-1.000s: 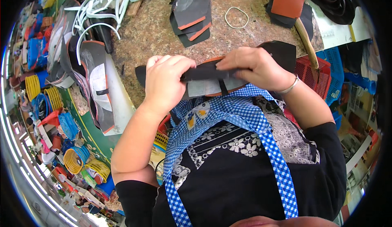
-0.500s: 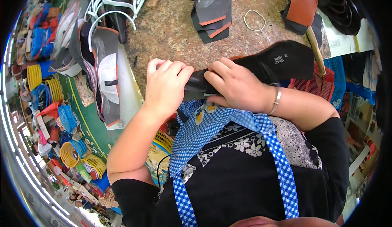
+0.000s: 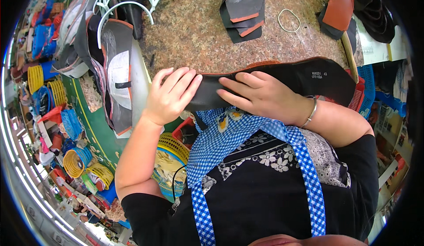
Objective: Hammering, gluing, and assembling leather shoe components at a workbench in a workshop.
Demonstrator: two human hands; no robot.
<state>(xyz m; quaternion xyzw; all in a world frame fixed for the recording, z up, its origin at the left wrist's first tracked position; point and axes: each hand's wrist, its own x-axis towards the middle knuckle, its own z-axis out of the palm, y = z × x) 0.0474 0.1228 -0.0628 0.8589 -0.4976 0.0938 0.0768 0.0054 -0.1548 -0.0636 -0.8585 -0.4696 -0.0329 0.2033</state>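
Note:
A long black leather shoe upper (image 3: 329, 76), with a brown upper edge and small pale print near its right end, lies along the near edge of the stone-topped table. My left hand (image 3: 171, 95) rests at its left end, fingers straight and side by side; its thumb is hidden. Across the middle of the leather lies my right hand (image 3: 271, 96), its fingers flat and slightly spread. A bare stretch of smooth black leather shows between the two hands. The leather's lower edge meets my blue checked apron (image 3: 221, 142).
Dark leather pieces with orange edges (image 3: 243, 11) lie at the far middle, beside a pale elastic loop (image 3: 289, 20). Brown leather pieces (image 3: 339, 9) are at far right, near a wooden handle (image 3: 350, 58). Stacked uppers (image 3: 119, 73) and pale green curved strips (image 3: 126, 0) crowd the left.
My fingers have straightened from a curled grip on the leather to lying flat on it. The hands have moved apart, and the leather's face is turned more into view.

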